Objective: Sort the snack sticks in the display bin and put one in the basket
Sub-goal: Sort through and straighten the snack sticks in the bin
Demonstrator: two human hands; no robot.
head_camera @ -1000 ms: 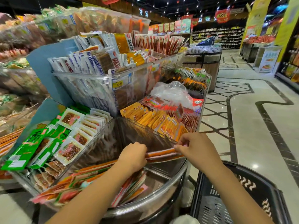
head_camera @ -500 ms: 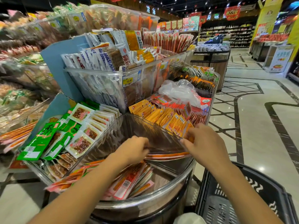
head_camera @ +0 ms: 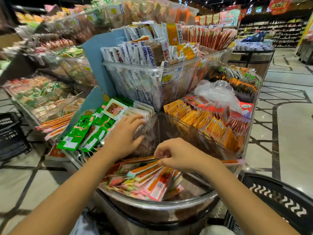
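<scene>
Right hand (head_camera: 183, 156) pinches one snack stick (head_camera: 232, 161) above the pile (head_camera: 149, 178) in the display bin (head_camera: 160, 206), its tip jutting past the right wall, above the basket (head_camera: 279, 197). Left hand (head_camera: 125, 136) lies flat, fingers spread, at the clear divider (head_camera: 149, 124) edge.

- We see bright, even store light from above, with only soft, faint shadows.
- The polished floor (head_camera: 291, 136) gives a pale sheen, and the clear bin wall (head_camera: 177, 131) carries murky reflections.
- The shelves at left (head_camera: 50, 53) smear with motion blur. The left hand (head_camera: 125, 138) and the right hand (head_camera: 183, 156), pinching a snack stick (head_camera: 231, 161), look soft too.
- We find straight lines bowing toward the edges, and the far aisle (head_camera: 271, 29) is dim.
</scene>
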